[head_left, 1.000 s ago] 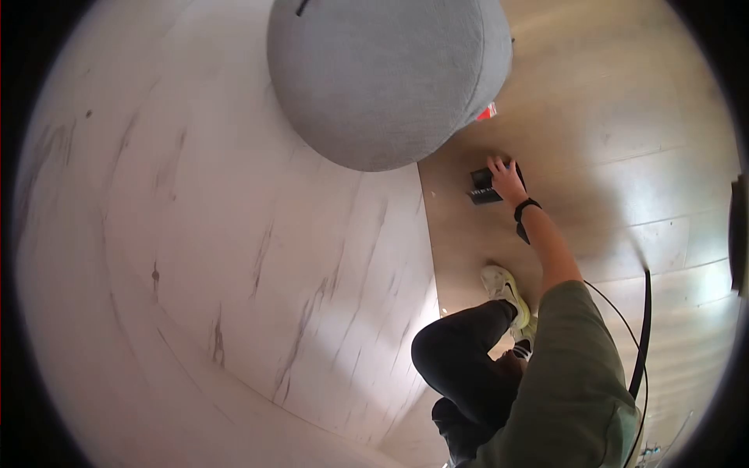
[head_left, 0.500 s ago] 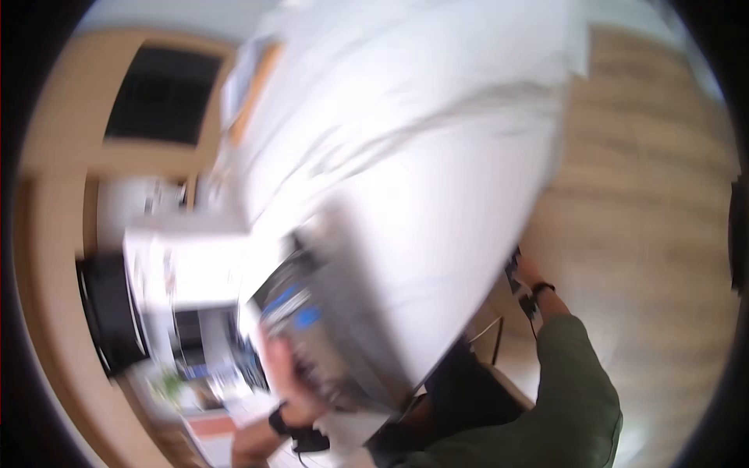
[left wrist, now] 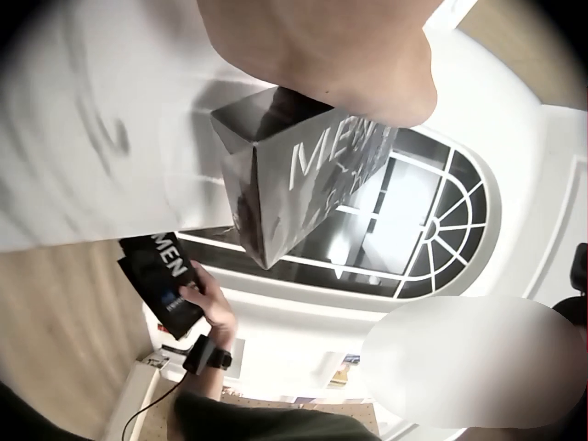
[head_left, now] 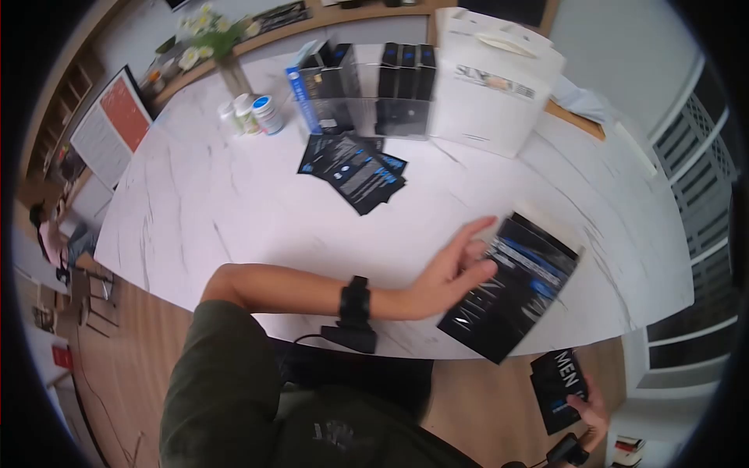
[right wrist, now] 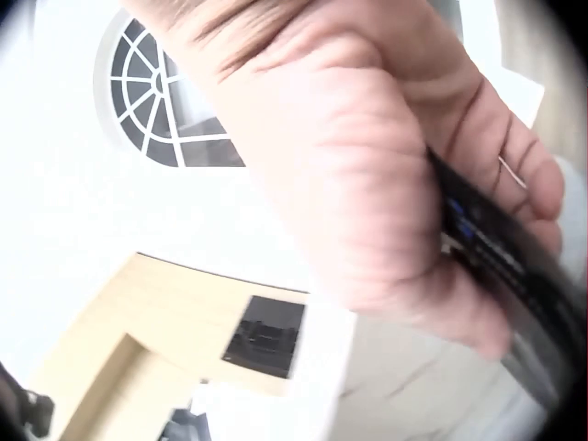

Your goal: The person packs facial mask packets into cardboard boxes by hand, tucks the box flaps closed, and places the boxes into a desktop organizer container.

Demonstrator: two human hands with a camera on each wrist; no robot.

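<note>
My left hand [head_left: 445,281] is at the left edge of a black box [head_left: 511,285] lettered MEN, with the thumb over its front face and the index finger stretched out along its upper side. That box stands near the table's front right edge; in the left wrist view the wrist covers part of the box [left wrist: 285,175] and hides the fingers. Beyond the table edge, low on the right, my right hand [head_left: 591,409] grips flat black packets [head_left: 558,390], also marked MEN, thumb on top. The right wrist view shows the packets [right wrist: 514,262] between thumb and fingers.
Several black packets [head_left: 355,171] lie piled mid-table. Behind them stand a clear holder [head_left: 402,117] with black boxes, a white paper bag [head_left: 491,86], bottles [head_left: 267,115] and a flower vase [head_left: 232,74]. A seated person [head_left: 58,238] is far left.
The view has swung up from the floor to the tabletop. My right hand, earlier down at black packets on the floor, has risen with them beside the table. My left hand remains by the box.
</note>
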